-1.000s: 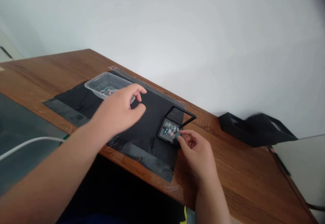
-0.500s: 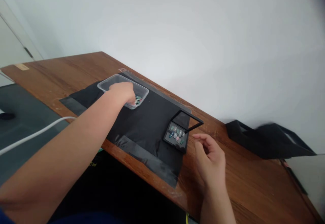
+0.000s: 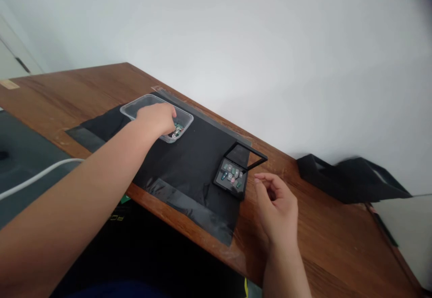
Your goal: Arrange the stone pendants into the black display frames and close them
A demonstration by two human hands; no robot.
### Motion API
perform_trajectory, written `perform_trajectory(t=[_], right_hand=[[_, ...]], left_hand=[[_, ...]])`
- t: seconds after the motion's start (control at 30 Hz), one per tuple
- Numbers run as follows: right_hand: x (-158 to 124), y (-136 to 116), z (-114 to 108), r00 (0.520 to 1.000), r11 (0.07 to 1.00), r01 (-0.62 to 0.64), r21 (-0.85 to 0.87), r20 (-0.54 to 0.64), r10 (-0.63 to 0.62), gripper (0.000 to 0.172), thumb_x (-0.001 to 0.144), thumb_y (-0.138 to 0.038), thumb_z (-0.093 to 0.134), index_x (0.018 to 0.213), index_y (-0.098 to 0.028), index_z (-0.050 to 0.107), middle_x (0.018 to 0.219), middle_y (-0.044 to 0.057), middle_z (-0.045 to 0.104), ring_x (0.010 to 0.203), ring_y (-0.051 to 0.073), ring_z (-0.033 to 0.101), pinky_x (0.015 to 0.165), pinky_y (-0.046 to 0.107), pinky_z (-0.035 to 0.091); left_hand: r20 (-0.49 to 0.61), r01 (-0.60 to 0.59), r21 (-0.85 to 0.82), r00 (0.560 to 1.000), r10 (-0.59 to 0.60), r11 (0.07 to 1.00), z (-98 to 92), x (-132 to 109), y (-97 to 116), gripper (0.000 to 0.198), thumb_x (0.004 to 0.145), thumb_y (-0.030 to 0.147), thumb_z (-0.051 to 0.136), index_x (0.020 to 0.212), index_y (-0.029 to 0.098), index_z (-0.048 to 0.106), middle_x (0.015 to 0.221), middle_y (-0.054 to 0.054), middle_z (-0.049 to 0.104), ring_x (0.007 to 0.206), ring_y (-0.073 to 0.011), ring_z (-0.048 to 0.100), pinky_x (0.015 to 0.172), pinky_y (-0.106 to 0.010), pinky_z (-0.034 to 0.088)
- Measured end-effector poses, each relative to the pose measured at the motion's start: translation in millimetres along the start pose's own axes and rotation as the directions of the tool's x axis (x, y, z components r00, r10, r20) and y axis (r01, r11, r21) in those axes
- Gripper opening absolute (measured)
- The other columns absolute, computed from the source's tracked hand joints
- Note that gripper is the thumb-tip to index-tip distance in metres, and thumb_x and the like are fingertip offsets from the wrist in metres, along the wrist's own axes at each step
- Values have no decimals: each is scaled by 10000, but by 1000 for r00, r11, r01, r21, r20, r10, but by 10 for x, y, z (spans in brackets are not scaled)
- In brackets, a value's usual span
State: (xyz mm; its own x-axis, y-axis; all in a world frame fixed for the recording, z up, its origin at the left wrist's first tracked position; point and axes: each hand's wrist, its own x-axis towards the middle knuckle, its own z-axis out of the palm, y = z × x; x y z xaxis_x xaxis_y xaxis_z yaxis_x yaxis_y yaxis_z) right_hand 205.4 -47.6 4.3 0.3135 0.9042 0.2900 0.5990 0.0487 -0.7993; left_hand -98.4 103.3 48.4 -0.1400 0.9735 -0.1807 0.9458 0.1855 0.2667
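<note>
My left hand (image 3: 157, 117) reaches down into a clear plastic container (image 3: 186, 127); its fingertips are hidden by the hand itself. Small green, white and reddish pieces (image 3: 177, 130) lie in the container's right end beside it. At the right, my right hand (image 3: 278, 203) hovers by a small black case, thumb and index fingertips brought together; anything between them is too small to make out. The black case (image 3: 243, 196) stands with its framed, see-through lid (image 3: 258, 157) tilted up. On its grey inside lie several small green, white and pink pieces (image 3: 232, 178).
A black sheet (image 3: 182, 165), held by clear tape along its edges, covers part of the brown wooden table (image 3: 324, 239). A black tray-like object (image 3: 340, 178) sits against the wall at the right. A white cable (image 3: 40, 175) runs at the left.
The view has shifted slightly, so the table sits a little further left and up. My left hand has shifted a little within the container, and my right thumb and index fingertips are closer together.
</note>
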Motion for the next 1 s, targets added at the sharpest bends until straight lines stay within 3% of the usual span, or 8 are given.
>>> perform_trajectory(t=[0.13, 0.27, 0.37, 0.43, 0.47, 0.6, 0.77, 1.0], right_hand=[[17, -19, 2, 987, 1000, -7, 4, -158, 7, 233, 850, -390, 672, 971, -191, 686, 714, -17, 577, 578, 127, 479, 537, 251, 393], [32, -13, 14, 981, 1000, 0, 5, -195, 1, 309, 863, -411, 678, 1083, -194, 665, 790, -9, 576, 583, 119, 458, 528, 250, 386], [48, 52, 31, 983, 1000, 17, -18, -184, -20, 504, 886, -460, 665, 1311, -201, 582, 1062, 76, 641, 711, 154, 550, 592, 276, 456], [63, 109, 45, 988, 997, 37, -67, -150, -47, 693, 914, -505, 626, 1506, -211, 417, 1317, 150, 594, 937, 223, 615, 761, 357, 523], [71, 135, 53, 991, 995, 51, -91, -117, -61, 750, 939, -524, 583, 1571, -213, 324, 1418, 174, 542, 1082, 262, 605, 883, 418, 517], [100, 183, 75, 995, 989, 102, -104, -14, -104, 636, 1030, -525, 384, 1591, -235, 317, 1568, 152, 439, 1432, 297, 414, 1160, 534, 324], [122, 141, 75, 984, 989, 143, -29, -105, -145, 426, 1037, -487, 404, 1221, -198, 657, 1243, 110, 681, 1187, 247, 608, 1059, 434, 433], [115, 91, 55, 989, 995, 99, 33, -117, -94, 410, 992, -506, 491, 957, -178, 735, 1019, 90, 736, 977, 235, 661, 899, 376, 494]], left_hand=[[-12, -15, -26, 1000, 15, 1000, -125, -116, -22, 573, 747, 350, 714, 1303, 249, 623, 1324, -105, 687, 1103, -366, 672, 882, -462, 555], [-216, -208, -113, 960, 180, 972, -144, -326, 77, 458, 820, 357, 626, 1264, 246, 631, 1244, -68, 720, 1128, -333, 657, 936, -451, 530], [-376, -599, -158, 772, 513, 785, 51, -494, 282, 517, 796, 170, 580, 1308, 243, 607, 1278, -52, 688, 1178, -272, 622, 998, -405, 506], [-381, -780, -207, 621, 685, 591, 279, -563, 442, 622, 796, 134, 568, 1411, 226, 539, 1372, -70, 630, 1279, -262, 560, 1115, -417, 431], [-339, -814, -259, 581, 740, 520, 404, -580, 516, 699, 799, 167, 599, 1484, 214, 467, 1434, -89, 582, 1336, -274, 516, 1153, -425, 400], [-247, -816, -424, 522, 817, 393, 797, -570, 702, 910, 853, 358, 680, 1625, 271, 205, 1532, -118, 482, 1384, -302, 479, 1157, -462, 392], [-321, -829, -429, 512, 797, 359, 903, -512, 687, 658, 851, 346, 731, 1461, 283, 494, 1342, -87, 638, 1237, -268, 588, 1101, -426, 431], [-326, -800, -516, 514, 793, 307, 893, -558, 596, 474, 817, 485, 770, 1223, 259, 674, 1218, -56, 717, 1144, -257, 651, 1025, -375, 473]])
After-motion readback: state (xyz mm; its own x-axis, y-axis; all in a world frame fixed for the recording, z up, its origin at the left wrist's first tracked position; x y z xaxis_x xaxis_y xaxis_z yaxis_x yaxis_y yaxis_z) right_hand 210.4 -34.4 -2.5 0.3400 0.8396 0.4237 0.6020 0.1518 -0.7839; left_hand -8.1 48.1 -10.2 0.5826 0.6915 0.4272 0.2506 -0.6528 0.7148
